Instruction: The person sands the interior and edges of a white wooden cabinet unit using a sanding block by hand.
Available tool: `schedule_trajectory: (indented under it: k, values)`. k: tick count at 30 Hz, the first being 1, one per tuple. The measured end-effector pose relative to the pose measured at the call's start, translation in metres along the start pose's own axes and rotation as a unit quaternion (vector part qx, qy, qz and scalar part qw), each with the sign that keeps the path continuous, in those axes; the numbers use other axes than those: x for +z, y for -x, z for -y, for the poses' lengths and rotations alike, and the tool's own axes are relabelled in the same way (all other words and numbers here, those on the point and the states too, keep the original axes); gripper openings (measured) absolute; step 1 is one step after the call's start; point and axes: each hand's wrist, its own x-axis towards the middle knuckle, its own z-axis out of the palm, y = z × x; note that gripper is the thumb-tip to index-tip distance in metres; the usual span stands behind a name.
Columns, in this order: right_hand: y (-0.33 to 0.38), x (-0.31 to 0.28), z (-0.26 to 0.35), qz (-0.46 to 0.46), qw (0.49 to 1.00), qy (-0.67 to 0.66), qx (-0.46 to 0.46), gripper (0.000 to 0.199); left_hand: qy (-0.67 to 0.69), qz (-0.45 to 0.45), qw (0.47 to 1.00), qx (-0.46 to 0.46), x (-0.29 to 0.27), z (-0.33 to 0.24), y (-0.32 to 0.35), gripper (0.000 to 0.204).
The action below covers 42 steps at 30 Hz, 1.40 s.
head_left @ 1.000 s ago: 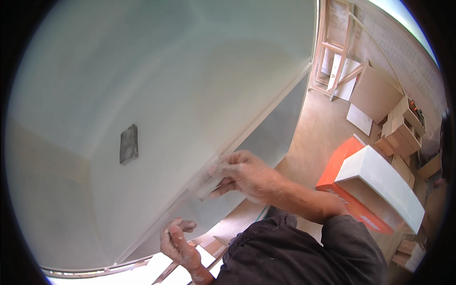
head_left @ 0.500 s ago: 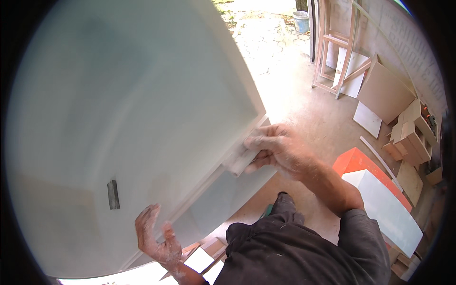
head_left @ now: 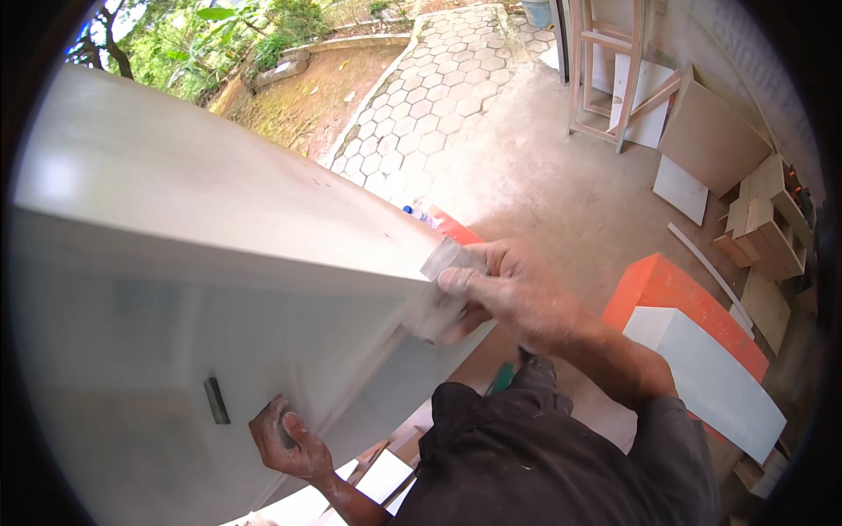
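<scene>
A large pale grey-white box-like piece (head_left: 210,289) with smooth faces fills the left side. At its near right corner, my right hand (head_left: 500,289) pinches a dusty, pale grey piece of sandpaper (head_left: 432,311) between thumb and fingers. The sandpaper lies against the edge there and is partly smeared by motion. My left hand (head_left: 294,443) holds nothing; its fingers are curved and apart from the thumb, beside the piece's front face. White dust coats both hands. Near the left hand, a small dark rectangular strip (head_left: 216,401) shows on that face.
An orange box with a pale top (head_left: 693,351) stands at the right. Wooden frames (head_left: 605,70), leaning boards (head_left: 710,131) and a wooden box unit (head_left: 767,219) line the wall. Beyond the concrete floor lies hexagonal paving (head_left: 430,96); a blue bucket (head_left: 537,12) stands far off.
My view has tilted, showing the piece's top face and the garden. The sandpaper in my right hand has shifted onto the corner; my left hand's fingers have drawn closer to the thumb.
</scene>
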Motion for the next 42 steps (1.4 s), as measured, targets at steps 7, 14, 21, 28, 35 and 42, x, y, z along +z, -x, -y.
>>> schedule_trajectory:
  k: [7,14,21,28,35,42]
  values:
    - [0.001,-0.004,0.006,0.083,0.995,-0.042,0.030,0.029,-0.023,-0.004,0.998,-0.055,-0.002,-0.013,-0.006,0.060]
    - [-0.001,-0.001,0.002,0.098,0.994,0.047,-0.005,0.025,-0.056,-0.006,0.998,-0.021,-0.003,-0.017,-0.008,0.064]
    - [0.008,-0.007,-0.010,0.044,0.999,0.019,-0.023,0.027,-0.061,0.002,0.998,0.001,-0.005,-0.013,-0.006,0.062]
    - [0.019,0.013,-0.019,0.007,0.988,-0.157,-0.002,0.025,-0.053,0.005,0.998,-0.015,-0.004,-0.009,-0.002,0.062]
    - [0.020,0.048,-0.063,-0.192,0.959,0.030,-0.205,0.029,-0.019,0.020,1.000,-0.002,-0.007,-0.007,-0.002,0.064]
    - [0.015,0.067,-0.062,-0.230,0.937,-0.073,-0.251,0.026,0.048,0.188,0.978,0.079,-0.035,0.006,-0.018,0.061]
